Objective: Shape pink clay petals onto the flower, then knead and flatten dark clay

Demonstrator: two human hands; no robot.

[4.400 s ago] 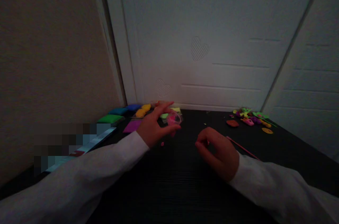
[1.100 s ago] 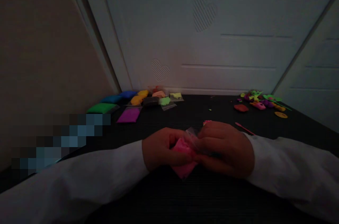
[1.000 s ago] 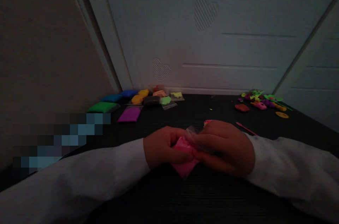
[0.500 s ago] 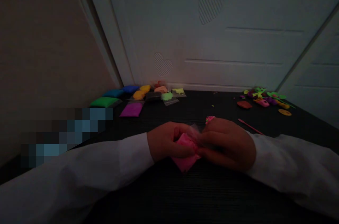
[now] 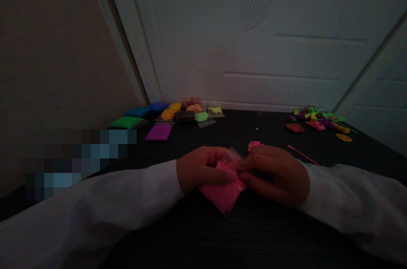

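Observation:
A clear plastic bag of pink modelling clay (image 5: 224,197) is held between both hands above the dark table. My left hand (image 5: 201,170) is closed on its left side, the thumb lying across the front. With fingertips pinched together, my right hand (image 5: 276,173) grips the bag's clear upper right edge. Just behind my right hand lies a small pink clay piece with a bumpy surface (image 5: 255,145), its near side partly hidden. A thin pink modelling tool (image 5: 302,154) rests to the right of that hand.
Bags of clay stand at the back left, among them a purple bag (image 5: 159,131), a green bag (image 5: 128,123) and a light green one (image 5: 202,116). Several coloured clay shapes (image 5: 318,118) lie back right, near a reddish-brown piece (image 5: 295,128). A white panelled surface (image 5: 222,48) rises behind the table (image 5: 241,239).
The pink clay bag has turned and spread, showing more of its lower part. My right hand has shifted slightly, uncovering more of the bumpy pink piece.

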